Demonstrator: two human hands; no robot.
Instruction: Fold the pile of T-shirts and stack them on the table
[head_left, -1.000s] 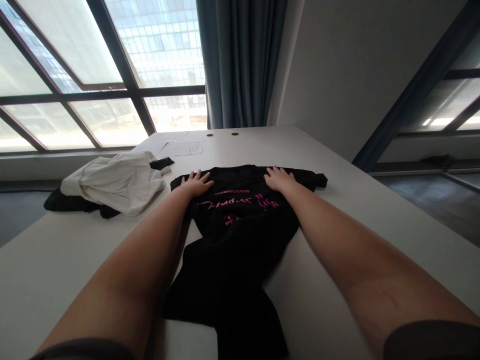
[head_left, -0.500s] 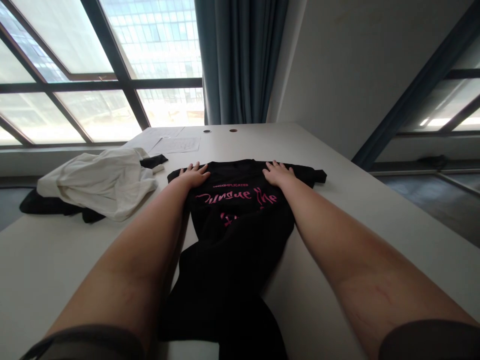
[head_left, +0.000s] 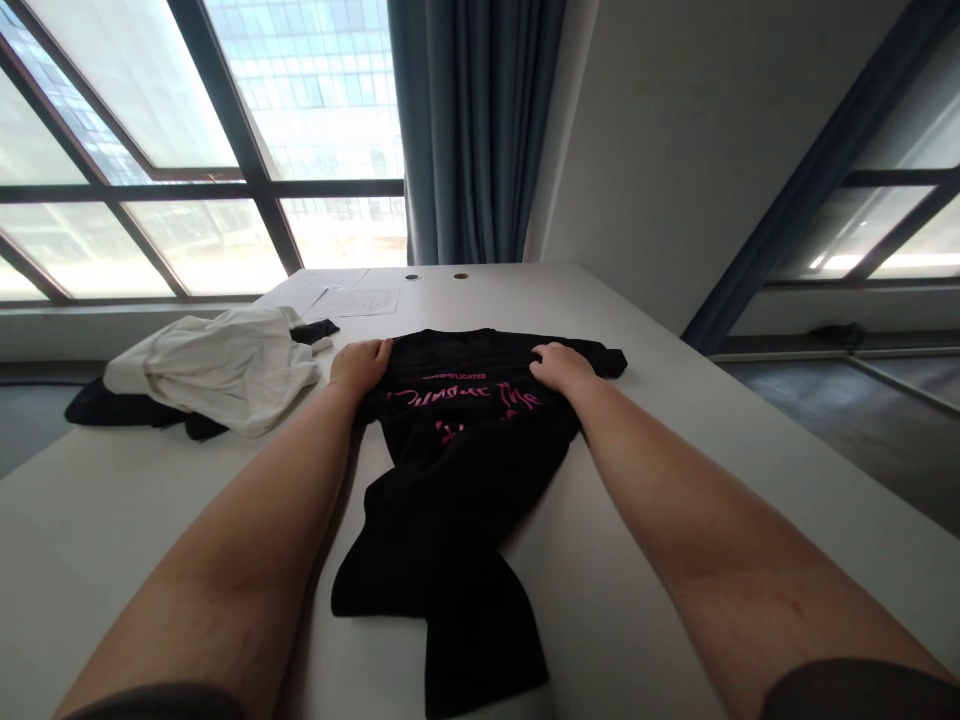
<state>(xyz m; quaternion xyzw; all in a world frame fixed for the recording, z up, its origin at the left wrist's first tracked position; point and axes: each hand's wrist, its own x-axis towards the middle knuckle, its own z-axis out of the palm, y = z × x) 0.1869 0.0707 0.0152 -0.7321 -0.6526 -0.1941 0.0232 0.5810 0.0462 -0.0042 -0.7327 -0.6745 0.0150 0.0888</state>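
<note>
Shirt [head_left: 461, 465] lies print [head_left: 466, 393] up on worktop [head_left: 667, 385], near end twisted. Left hand [head_left: 361, 366], right hand [head_left: 561, 368] on its far part: splayed flat a second ago, fingers now bent, left shifted outward. Flat pressing seems over; whether they grip it, I cannot tell. Papers [head_left: 364, 302] beyond.

Head-worn view, facing forward and down, close over white table [head_left: 510, 295], toward window [head_left: 322, 100] and curtain [head_left: 465, 130]
</note>
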